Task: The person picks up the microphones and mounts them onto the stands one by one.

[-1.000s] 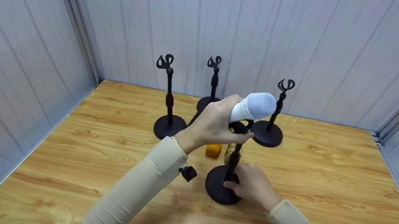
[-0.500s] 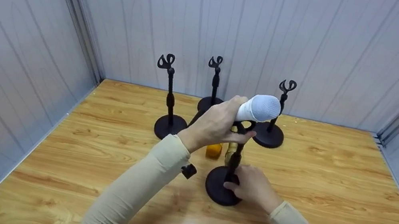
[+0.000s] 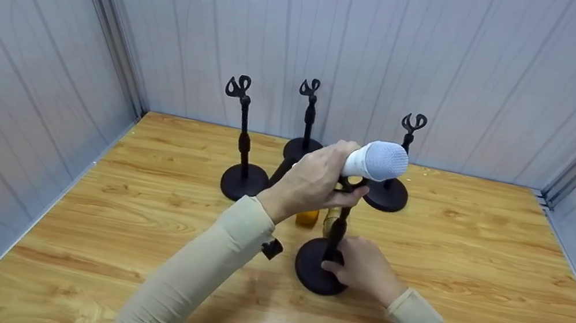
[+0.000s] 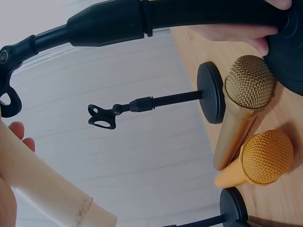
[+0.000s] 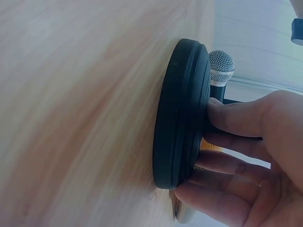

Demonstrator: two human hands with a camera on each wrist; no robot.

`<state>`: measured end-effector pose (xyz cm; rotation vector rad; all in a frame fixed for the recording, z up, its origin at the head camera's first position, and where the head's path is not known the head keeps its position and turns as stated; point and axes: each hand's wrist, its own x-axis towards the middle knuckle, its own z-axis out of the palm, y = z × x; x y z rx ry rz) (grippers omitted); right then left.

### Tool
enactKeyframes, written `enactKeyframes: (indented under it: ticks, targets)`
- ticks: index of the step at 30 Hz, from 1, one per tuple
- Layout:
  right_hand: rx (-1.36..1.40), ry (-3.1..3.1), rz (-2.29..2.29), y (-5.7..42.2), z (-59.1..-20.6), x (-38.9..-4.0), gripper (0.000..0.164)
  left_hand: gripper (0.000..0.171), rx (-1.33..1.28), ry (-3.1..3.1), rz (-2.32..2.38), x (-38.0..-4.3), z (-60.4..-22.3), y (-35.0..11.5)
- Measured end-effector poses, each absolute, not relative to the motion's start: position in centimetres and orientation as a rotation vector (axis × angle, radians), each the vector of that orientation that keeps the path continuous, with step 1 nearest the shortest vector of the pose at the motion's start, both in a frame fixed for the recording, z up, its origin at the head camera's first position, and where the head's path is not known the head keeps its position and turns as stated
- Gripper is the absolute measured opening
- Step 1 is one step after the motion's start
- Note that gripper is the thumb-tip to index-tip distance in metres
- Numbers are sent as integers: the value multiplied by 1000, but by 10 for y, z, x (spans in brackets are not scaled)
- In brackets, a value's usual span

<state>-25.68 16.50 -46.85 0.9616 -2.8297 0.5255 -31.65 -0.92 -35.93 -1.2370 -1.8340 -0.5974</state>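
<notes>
My left hand grips a white microphone by its handle, over the clip of the nearest black microphone stand. The microphone's mesh head points right in the head view. In the left wrist view its white handle lies against the stand's clip, with fingertips curled behind it. My right hand holds the lower pole of the same stand, thumb and fingers round it just above the round base. That base sits on the wooden table.
Three more black stands with open clips stand toward the back wall. Behind the nearest stand lie a gold microphone and a yellow-orange microphone. A silver-headed microphone shows past the base. Panel walls enclose the wooden table.
The white microphone has shifted slightly right and down over the clip, its head now tilted less upward. My right hand has stayed on the pole.
</notes>
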Motion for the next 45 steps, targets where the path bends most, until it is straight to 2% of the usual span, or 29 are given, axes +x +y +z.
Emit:
enactKeyframes:
  ticks: [6, 13, 21, 25, 28, 33, 45]
  targets:
    - [978, -2803, 558, 166, -468, -255, 37, 52, -1246, -1818, -563, -316, -361, -7]
    - [987, -2788, 555, 164, -469, -256, 36, 40, -1332, -1790, -650, -311, -368, -11]
    - [995, -2750, 591, 162, -471, -255, 33, 40, -1443, -1826, -839, -313, -366, -11]
    - [957, -2784, 563, 160, -469, -255, 26, 44, -1510, -1921, -1074, -311, -359, -14]
    - [916, -2829, 522, 158, -469, -255, 27, 46, -1574, -1968, -1256, -301, -348, -19]
    - [868, -2873, 526, 157, -469, -254, 26, 44, -1696, -1932, -1303, -289, -327, -24]
    - [832, -2868, 616, 154, -471, -254, 24, 38, -1639, -1881, -1229, -285, -326, -28]
